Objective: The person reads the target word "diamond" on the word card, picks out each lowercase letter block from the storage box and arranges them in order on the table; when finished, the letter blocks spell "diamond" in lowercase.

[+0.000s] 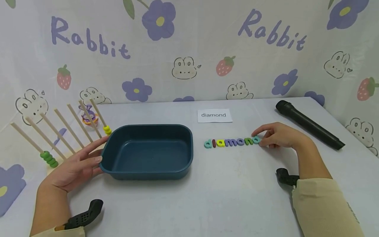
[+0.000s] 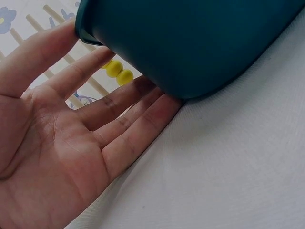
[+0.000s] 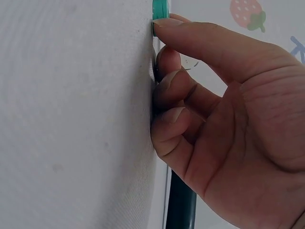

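Note:
My right hand point(image 1: 281, 135) pinches a teal letter d point(image 1: 256, 140) between thumb and forefinger at the right end of a row of coloured letters point(image 1: 231, 142). The row reads "diamond" and lies flat on the table. In the right wrist view the teal letter's edge point(image 3: 161, 10) shows under the thumb, and the other fingers curl against the cloth. At the left end of a dark blue-green basin point(image 1: 148, 151), my left hand point(image 1: 77, 166) touches the outer wall with nearly straight fingers. Its thumb tip meets the rim in the left wrist view. No letters show inside the basin.
A printed card point(image 1: 214, 115) reading "diamond" lies behind the letters. At the right is a black microphone point(image 1: 309, 125). A rack of slanted wooden rods point(image 1: 69, 128) with green beads point(image 1: 49, 159) and yellow beads point(image 1: 107, 129) stands left, near a small purple figure point(image 1: 89, 115).

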The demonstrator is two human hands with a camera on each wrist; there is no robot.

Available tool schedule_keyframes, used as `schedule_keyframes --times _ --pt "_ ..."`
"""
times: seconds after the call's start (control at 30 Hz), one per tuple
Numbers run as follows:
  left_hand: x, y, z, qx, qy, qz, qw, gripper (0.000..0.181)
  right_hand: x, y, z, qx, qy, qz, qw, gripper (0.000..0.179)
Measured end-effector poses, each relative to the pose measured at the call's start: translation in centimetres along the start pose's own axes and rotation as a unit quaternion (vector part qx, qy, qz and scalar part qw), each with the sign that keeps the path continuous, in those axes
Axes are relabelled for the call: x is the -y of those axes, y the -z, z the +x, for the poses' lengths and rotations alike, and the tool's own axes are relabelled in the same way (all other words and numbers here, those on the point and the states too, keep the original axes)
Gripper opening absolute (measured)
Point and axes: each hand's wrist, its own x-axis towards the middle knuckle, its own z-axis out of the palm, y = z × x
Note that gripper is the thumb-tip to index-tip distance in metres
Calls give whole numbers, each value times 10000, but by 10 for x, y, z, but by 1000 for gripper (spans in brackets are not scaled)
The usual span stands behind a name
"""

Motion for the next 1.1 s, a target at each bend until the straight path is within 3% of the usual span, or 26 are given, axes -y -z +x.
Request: schedule_keyframes --times 0.27,0.5,0.73,0.97,1.1 --pt "1 -1 -3 -61 24 73 10000 66 0 2 -1 100 79 -122 9998 51" --pt "-5 -3 -3 159 -62 103 9998 65 -6 5 -10 127 128 -85 9998 61" --pt "-9 -7 2 -40 133 254 9996 67 -11 8 -20 -27 150 182 9997 62" --pt "-4 -10 5 -26 226 288 9993 69 -9 7 -30 -185 184 128 9996 61" --pt "-13 -15 3 -185 473 803 9955 66 -1 7 -34 -256 324 -110 9991 60"
